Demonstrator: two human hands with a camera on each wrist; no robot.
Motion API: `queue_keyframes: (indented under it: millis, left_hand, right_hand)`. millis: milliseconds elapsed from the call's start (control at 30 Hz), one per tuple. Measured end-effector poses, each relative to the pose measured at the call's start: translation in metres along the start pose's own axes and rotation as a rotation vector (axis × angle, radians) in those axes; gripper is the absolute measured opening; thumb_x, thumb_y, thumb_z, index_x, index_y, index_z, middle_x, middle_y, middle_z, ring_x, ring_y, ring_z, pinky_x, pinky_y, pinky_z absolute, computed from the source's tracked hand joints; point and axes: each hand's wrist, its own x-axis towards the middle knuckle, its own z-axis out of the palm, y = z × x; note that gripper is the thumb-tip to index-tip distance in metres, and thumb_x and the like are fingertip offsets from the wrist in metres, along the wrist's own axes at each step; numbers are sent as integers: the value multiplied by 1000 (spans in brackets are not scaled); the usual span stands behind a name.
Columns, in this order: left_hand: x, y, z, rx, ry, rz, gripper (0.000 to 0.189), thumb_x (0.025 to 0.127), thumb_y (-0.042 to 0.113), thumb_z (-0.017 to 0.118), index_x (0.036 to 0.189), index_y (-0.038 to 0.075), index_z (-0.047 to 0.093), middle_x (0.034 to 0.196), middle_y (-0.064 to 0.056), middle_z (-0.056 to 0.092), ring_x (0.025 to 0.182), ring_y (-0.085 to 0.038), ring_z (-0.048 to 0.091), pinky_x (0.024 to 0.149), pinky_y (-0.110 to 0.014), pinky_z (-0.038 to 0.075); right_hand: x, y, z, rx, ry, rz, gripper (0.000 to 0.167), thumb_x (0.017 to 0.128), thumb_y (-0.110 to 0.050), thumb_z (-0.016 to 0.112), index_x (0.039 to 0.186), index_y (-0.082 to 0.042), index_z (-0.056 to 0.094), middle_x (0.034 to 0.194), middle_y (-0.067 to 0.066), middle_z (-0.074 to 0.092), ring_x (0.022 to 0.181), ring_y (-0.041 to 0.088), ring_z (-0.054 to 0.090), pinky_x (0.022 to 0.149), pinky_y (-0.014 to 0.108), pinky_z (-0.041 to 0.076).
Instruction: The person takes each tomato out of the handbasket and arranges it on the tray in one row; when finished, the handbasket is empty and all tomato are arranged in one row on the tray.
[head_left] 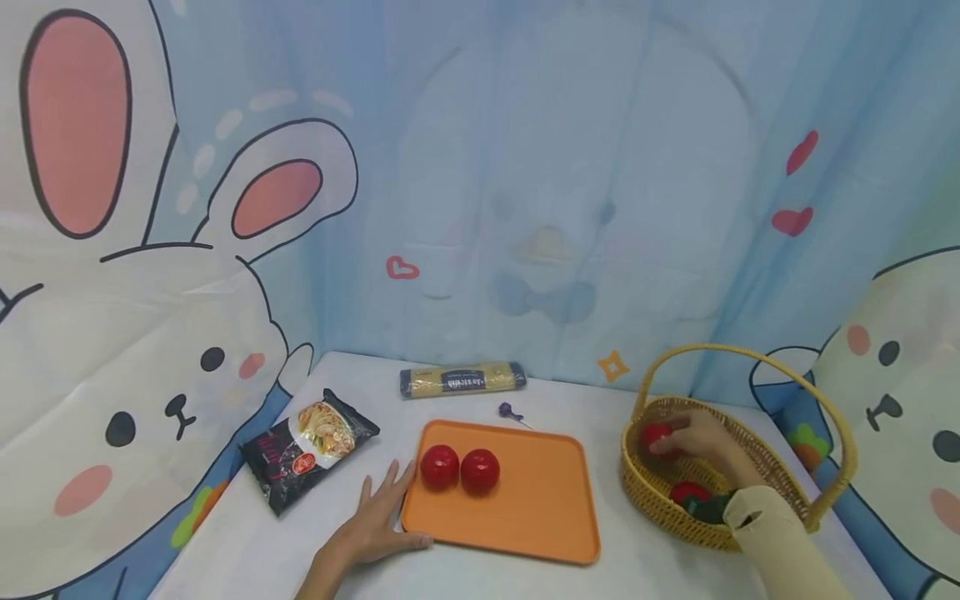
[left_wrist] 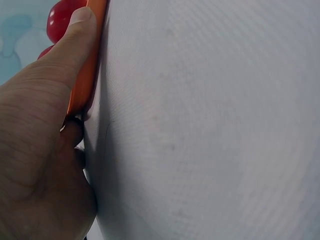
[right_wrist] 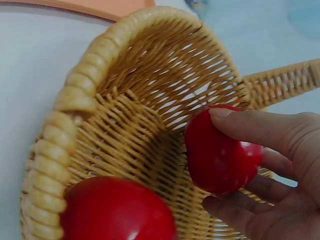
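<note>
My right hand [head_left: 693, 437] is inside the wicker basket [head_left: 652, 500]. It grips a glossy red tomato [right_wrist: 220, 150] with the thumb on top and the fingers underneath. Lower in the basket lies another red round item [right_wrist: 120, 212], with something dark green [head_left: 708, 508] beside it near the sleeve. On the left, my left hand [head_left: 375, 521] spreads its fingers around the near left corner of the orange tray [head_left: 536, 500], its thumb along the front edge. Two shiny red round fruits [head_left: 439, 467] sit side by side on the tray's left part.
A black food packet [head_left: 309, 450] lies left of the tray. Behind the tray are a long yellow and blue package [head_left: 463, 380] and a small purple-topped stick [head_left: 510, 411]. The basket's tall handle [head_left: 832, 408] arches over it. A printed curtain [head_left: 540, 208] stands behind the white table.
</note>
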Motion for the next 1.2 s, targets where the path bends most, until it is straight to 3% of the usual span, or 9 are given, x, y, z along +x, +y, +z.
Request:
queue_keyframes:
  millis: [133,367,567,833,1200]
  left_hand:
    - [-1,0,1,0,-6,7,122,82,54,92,172,6,24,176,-22,24,165,-46,8,129,-71,-11]
    - [0,-4,0,-27,3,19,125,80,60,91,172,7,25,176,-23,24,165,-48,5,128,-71,-15]
    - [2,-8,1,-27,16,14,128,77,66,90,172,9,26,177,-21,24,166,-45,5,129,-68,-15]
    - [-2,1,-3,-6,8,-5,124,80,56,93,172,7,26,176,-23,24,165,-47,8,129,-71,-12]
    - [1,1,1,-27,6,0,125,78,56,93,171,5,26,175,-24,25,164,-49,8,128,-71,-12]
  right_hand:
    - [-7,-8,-5,22,9,-12,81,87,-18,90,143,23,50,135,42,59,114,42,68,89,47,65]
    - [-21,-23,-8,22,52,-28,85,88,-27,91,149,16,50,143,41,57,125,51,60,97,57,59]
    - [-42,-37,-3,83,95,-96,84,89,-28,92,150,13,52,138,35,64,120,44,66,85,38,63]
    - [-66,-61,14,134,140,-194,81,87,-28,94,149,8,57,137,31,67,118,41,69,84,37,67]
    - [-79,-95,57,217,93,-254,74,81,-16,97,143,5,64,137,29,68,112,38,75,88,39,68]
